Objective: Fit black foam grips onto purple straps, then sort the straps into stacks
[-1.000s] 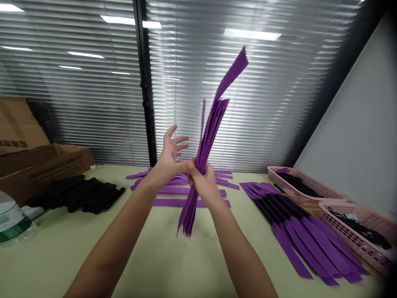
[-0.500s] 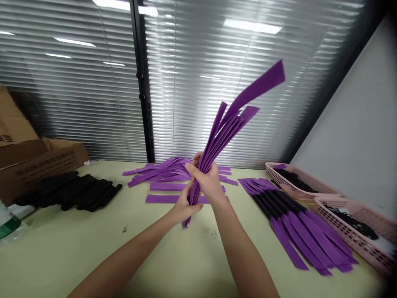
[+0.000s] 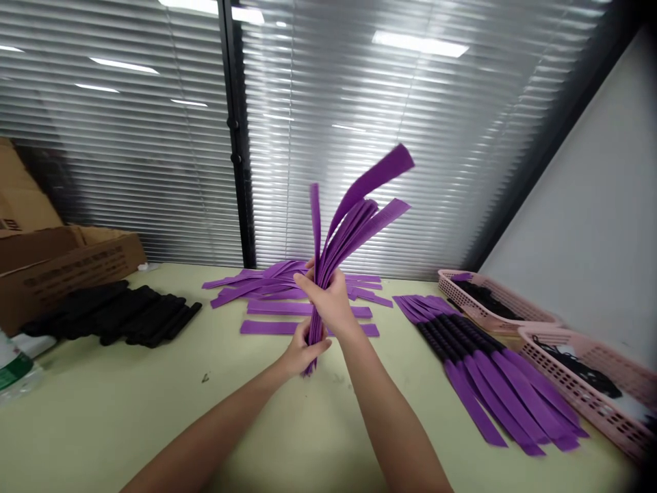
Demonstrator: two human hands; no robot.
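A bundle of long purple strips [image 3: 345,236] stands nearly upright between my hands above the table. Its lower end is gripped by my left hand [image 3: 304,348], thumb across the front. Higher up, my right hand [image 3: 328,298] is closed around the same bundle. Above it the strips fan out, with one bending off to the upper right and one standing apart on the left. Behind my hands more purple strips [image 3: 277,279] lie loosely heaped, and two flat strips [image 3: 267,328] lie in front of that heap.
On the right lie purple strips with black wrapped middles [image 3: 477,370], beside two pink baskets [image 3: 575,387] holding black items. Black folded pieces [image 3: 118,316], a cardboard box [image 3: 76,267] and a plastic bottle [image 3: 14,370] are on the left. Window blinds [image 3: 318,123] rise behind the table.
The bundle has swung to a more upright pose, and its top has dropped and shifted left. One strip has split off to the left. Both hands keep hold.
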